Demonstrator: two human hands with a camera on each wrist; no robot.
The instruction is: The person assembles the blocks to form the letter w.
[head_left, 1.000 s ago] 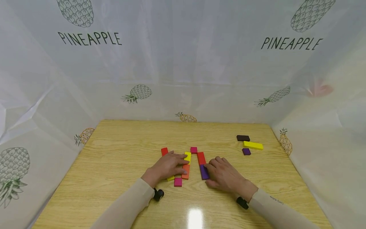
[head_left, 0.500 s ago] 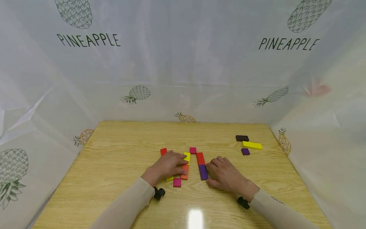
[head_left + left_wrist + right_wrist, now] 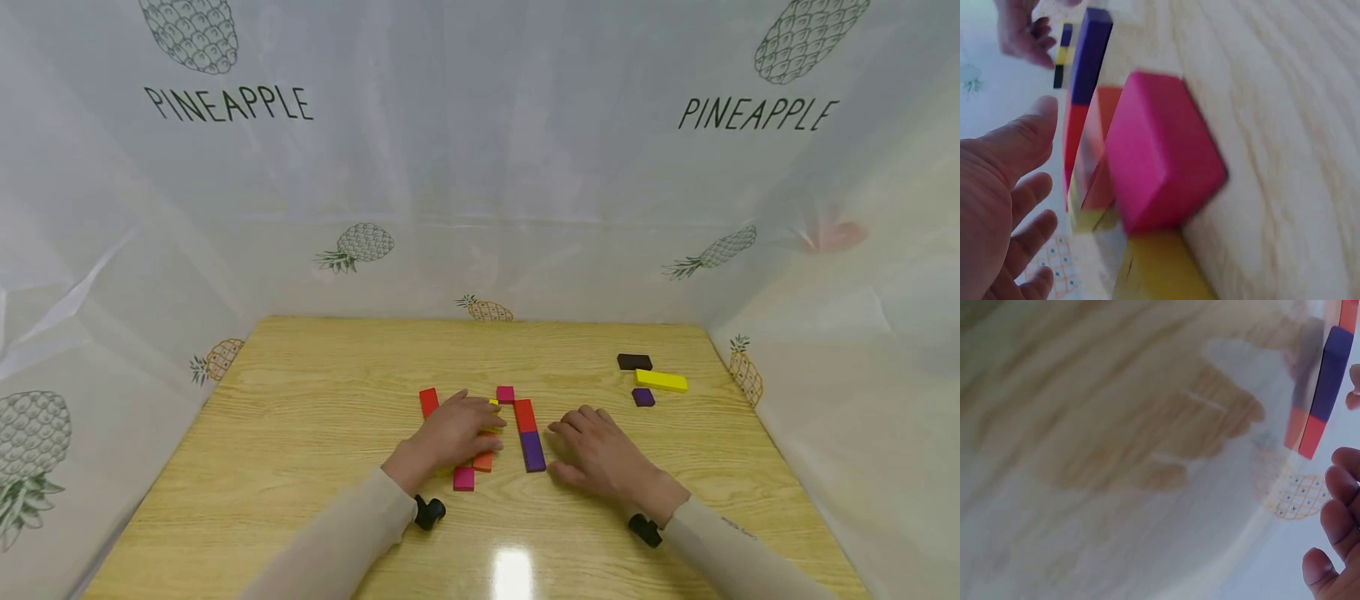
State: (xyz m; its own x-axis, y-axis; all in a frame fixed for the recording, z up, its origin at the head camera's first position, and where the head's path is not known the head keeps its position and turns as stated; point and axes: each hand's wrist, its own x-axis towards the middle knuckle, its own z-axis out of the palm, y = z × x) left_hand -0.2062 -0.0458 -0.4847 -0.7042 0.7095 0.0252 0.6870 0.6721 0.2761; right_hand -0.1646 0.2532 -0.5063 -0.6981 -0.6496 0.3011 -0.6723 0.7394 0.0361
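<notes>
Coloured blocks lie in a zigzag on the table. My left hand [image 3: 453, 433] is over its left part, fingers extended and apart, partly hiding the orange block [image 3: 483, 462] and a yellow block [image 3: 493, 403]. A red block [image 3: 428, 402] shows beyond that hand. One pink block [image 3: 463, 479] is at the near end, touching a yellow block [image 3: 1160, 269] in the left wrist view. Another pink block [image 3: 506, 394] meets the far end of a red block [image 3: 525, 415], joined end to end with a purple block [image 3: 533, 452]. My right hand [image 3: 603, 457], fingers loosely bent, is just right of the purple block, holding nothing.
At the table's back right lie a black block [image 3: 634, 362], a long yellow block [image 3: 661, 381] and a small purple block [image 3: 643, 397]. A pineapple-print sheet [image 3: 480, 167] hangs behind the wooden table [image 3: 345, 358] and along both sides.
My left hand has lifted and shifted slightly right, covering more of the yellow and orange blocks. My right hand has drawn back a little to the right from the purple block.
</notes>
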